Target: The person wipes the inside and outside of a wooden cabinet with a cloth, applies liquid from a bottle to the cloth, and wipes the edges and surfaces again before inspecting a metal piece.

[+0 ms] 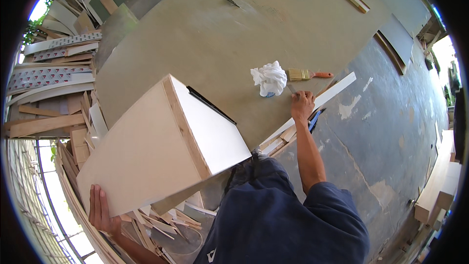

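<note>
Box (141, 142) on the left side, set at a slant in front of the person, its far part over the brown counter (195, 29) and its near corner out over a litter of wood scraps (171, 220)! Broad pale face up, raw wood edge, then a bright white side with a black strip (212, 105) along its far rim; whether it rests on anything, you cannot tell. And there's the left hand (103, 210) at that near corner, fingers laid close together over the pale face, gripping the edge, the thumb out of sight. Across to the right hand (303, 105), well apart from the box, down by the counter's edge, fingers curled, a thin grey tip (292, 88) poking out just beyond them; whether they have hold of it, you cannot tell! Just past that hand, a crumpled white wad (269, 77) sits beside the bristles of a brush (309, 74), red handle pointing right. A long white strip (337, 89) runs slantwise by the hand, something blue (315, 119) near the wrist. Off to the far left, offcuts (49, 117) in a great heap!
</note>
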A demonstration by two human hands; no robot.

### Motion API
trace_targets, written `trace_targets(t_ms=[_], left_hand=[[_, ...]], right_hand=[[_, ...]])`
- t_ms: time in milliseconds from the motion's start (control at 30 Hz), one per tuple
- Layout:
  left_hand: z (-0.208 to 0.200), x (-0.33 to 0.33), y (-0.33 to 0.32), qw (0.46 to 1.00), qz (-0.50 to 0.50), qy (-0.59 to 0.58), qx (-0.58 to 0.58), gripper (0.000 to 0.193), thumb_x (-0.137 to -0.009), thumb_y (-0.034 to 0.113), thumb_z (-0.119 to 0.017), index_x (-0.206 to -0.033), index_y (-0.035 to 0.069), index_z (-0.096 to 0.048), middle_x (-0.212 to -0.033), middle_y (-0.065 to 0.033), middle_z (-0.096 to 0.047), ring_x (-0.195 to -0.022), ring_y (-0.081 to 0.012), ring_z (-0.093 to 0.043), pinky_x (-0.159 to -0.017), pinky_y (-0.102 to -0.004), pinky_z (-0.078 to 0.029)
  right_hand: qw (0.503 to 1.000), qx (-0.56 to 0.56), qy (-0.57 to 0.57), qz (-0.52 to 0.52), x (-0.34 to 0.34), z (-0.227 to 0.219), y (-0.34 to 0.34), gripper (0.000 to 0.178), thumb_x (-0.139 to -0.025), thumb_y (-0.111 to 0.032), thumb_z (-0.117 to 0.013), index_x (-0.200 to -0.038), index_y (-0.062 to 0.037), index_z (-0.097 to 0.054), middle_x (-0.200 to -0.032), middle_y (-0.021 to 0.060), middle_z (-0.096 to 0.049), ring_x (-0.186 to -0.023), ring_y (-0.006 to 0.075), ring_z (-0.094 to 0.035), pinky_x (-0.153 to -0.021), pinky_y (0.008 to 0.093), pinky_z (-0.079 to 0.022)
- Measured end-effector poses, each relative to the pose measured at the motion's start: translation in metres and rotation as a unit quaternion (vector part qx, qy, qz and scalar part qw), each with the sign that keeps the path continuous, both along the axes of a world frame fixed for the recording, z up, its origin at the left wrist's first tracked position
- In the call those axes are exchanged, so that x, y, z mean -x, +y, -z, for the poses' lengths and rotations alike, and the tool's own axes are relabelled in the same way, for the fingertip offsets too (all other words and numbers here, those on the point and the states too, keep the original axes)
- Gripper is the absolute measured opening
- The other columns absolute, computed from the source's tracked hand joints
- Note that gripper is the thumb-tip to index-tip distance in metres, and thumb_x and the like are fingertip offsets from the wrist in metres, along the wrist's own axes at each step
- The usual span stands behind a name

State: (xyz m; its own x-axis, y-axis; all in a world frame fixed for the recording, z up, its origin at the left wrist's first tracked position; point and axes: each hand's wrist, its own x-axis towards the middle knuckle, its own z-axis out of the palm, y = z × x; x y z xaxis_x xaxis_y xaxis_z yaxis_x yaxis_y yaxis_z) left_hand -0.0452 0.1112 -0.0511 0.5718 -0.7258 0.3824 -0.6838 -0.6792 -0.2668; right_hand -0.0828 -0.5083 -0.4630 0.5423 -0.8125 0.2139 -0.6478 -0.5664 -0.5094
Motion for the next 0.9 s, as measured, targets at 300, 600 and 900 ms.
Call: trace_targets(t_ms=[300,600,900], left_hand=[[0.005,0.036,0.013,0.999,-0.018,-0.030,0.013,0.041,-0.094,0.012,-0.059,-0.129,-0.009,-0.062,-0.128,-0.0313,-0.065,-0.118,-0.0491,-0.065,-0.098,-0.0568,-0.055],[0.015,0.080,0.017,0.998,-0.052,-0.037,0.023,0.047,-0.087,0.006,-0.067,-0.132,-0.009,-0.061,-0.131,-0.0284,-0.065,-0.121,-0.0455,-0.064,-0.102,-0.0519,-0.054],[0.039,0.097,-0.036,0.987,-0.094,-0.040,0.128,0.055,-0.086,0.001,-0.065,-0.140,-0.004,-0.057,-0.140,-0.0241,-0.061,-0.130,-0.0423,-0.058,-0.109,-0.0503,-0.047]], right_hand=[[0.996,-0.093,-0.004,0.010,0.018,0.008,-0.020,0.018,-0.078,-0.016,-0.078,-0.091,-0.0043,-0.073,-0.103,0.0128,-0.067,-0.102,0.0348,-0.062,-0.093,0.0455,-0.048],[0.665,-0.628,-0.373,-0.155,0.126,-0.044,0.048,0.025,-0.090,-0.015,-0.070,-0.109,0.0018,-0.068,-0.101,0.0081,-0.063,-0.089,0.0172,-0.058,-0.082,0.0315,-0.048],[0.670,-0.276,-0.313,-0.614,0.193,-0.252,0.217,0.015,-0.086,-0.004,-0.073,-0.100,0.0003,-0.067,-0.162,0.0376,-0.019,-0.154,0.0501,-0.015,-0.121,0.0546,-0.022]])
